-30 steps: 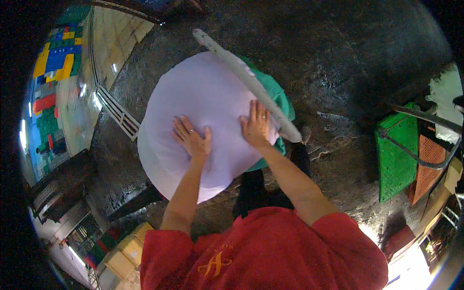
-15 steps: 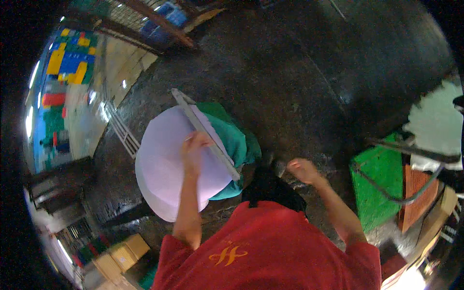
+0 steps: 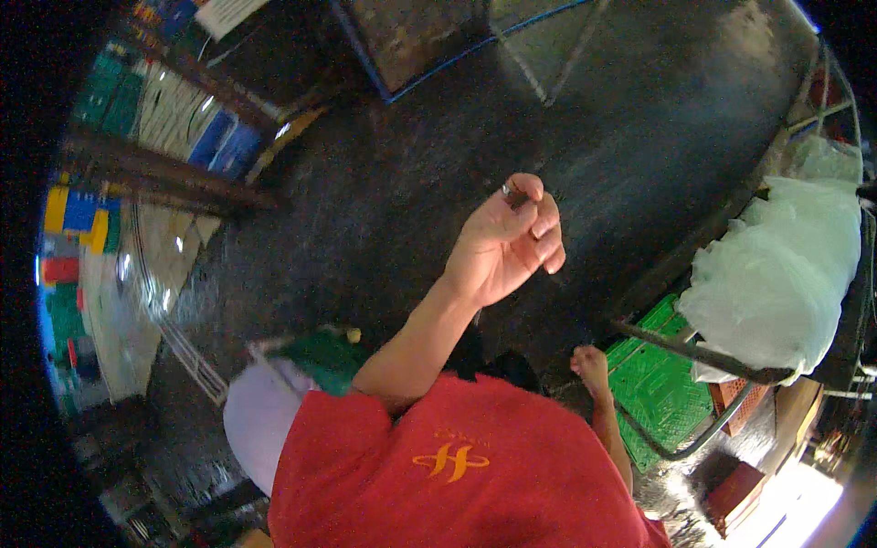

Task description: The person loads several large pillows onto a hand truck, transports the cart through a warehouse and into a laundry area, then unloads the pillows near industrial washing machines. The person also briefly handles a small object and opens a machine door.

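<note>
Left hand (image 3: 507,242): raised, palm partly in view, fingers half curled with a gap inside them; nothing shows in its grip.
Ring (image 3: 505,190): on a finger of the left hand.
Right hand (image 3: 589,363): lower and to the right of the left hand, small and loosely curled; whether it holds anything I cannot tell.
Pale lilac bundle (image 3: 248,420): below and well left of the left hand, apart from both hands, partly hidden by the red shirt (image 3: 411,457).
Green cloth (image 3: 320,354): left of the left forearm, just beside the bundle.
Green slotted panel (image 3: 650,397): just right of the right hand; contact is unclear.
Curved metal tube (image 3: 708,446): lower right of the right hand, in front of the panel.
Orange crate (image 3: 728,393): beyond the panel from the right hand.
White plastic heap (image 3: 776,269): upper right of the right hand, well apart.
Dark floor (image 3: 393,192): beneath and around the left hand.
</note>
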Tool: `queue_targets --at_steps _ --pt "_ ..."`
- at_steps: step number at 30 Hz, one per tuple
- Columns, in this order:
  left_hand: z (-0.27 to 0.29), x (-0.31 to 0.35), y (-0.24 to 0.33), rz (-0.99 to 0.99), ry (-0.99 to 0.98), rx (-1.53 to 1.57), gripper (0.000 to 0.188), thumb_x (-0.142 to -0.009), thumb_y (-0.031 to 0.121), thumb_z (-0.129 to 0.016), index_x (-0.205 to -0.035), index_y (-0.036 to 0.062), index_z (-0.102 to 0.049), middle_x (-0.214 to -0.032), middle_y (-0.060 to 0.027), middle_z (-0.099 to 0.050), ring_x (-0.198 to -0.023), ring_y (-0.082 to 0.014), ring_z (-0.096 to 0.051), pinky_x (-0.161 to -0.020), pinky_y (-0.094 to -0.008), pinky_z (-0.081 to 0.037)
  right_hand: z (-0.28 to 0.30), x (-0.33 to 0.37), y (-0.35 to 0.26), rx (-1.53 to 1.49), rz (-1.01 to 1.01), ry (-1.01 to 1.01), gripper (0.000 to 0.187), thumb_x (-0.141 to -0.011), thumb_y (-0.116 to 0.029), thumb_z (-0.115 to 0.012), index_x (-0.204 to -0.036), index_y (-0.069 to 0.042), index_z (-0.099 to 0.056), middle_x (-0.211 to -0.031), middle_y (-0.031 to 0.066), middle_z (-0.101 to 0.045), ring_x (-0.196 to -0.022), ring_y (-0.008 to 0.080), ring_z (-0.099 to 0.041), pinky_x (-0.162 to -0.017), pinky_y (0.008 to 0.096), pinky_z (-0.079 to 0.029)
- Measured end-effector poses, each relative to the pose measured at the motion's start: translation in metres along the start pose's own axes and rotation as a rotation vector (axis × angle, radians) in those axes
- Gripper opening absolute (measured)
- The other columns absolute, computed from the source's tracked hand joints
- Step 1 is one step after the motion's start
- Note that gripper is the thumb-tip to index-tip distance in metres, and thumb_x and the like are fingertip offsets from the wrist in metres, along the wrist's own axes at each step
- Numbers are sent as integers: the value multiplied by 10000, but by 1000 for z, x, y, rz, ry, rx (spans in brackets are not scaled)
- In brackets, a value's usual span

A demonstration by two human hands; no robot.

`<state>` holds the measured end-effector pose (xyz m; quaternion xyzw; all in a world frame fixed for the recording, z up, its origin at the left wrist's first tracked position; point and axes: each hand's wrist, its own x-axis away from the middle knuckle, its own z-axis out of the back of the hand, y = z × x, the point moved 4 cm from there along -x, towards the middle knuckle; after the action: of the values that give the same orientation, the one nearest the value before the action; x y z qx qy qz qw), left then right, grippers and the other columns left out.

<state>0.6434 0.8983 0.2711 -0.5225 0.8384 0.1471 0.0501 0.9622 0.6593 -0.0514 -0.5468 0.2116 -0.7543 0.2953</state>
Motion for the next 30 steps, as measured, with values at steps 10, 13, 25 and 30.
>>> queue_targets --at_steps 10,13,25,30 --pt "43 -321 -141 315 -14 56 190 -997 128 -543 -1180 89 -511 -866 -35 -498 -729 -166 -539 -636 -324 -466 159 -87 -289 -371 350 323 186 -956 -156 -638 -992 24 -671 -856 67 -693 -776 111 -643 -741 265 -530" --pt "56 -422 -197 322 -29 -48 247 -953 97 -611 -1180 96 -514 -877 -23 -498 -737 -151 -539 -644 -310 -463 244 -149 -382 -459 408 281 173 -953 -143 -639 -1008 18 -675 -869 60 -695 -795 112 -642 -758 264 -524" --pt "57 -714 -212 119 211 -726 217 -912 -8 -612 -1086 69 -509 -921 -35 -546 -779 -139 -578 -678 -287 -486 448 -271 -731 -237 995 255 121 -880 -79 -691 -970 1 -690 -902 96 -696 -818 162 -651 -763 294 -523" --pt "128 -829 -183 -2 351 -941 289 -927 -13 -601 -1199 35 -516 -912 -11 -555 -784 -85 -561 -673 -242 -489 452 -399 -827 -279 914 120 134 -869 -63 -713 -989 -6 -693 -898 100 -690 -823 148 -652 -748 282 -525"
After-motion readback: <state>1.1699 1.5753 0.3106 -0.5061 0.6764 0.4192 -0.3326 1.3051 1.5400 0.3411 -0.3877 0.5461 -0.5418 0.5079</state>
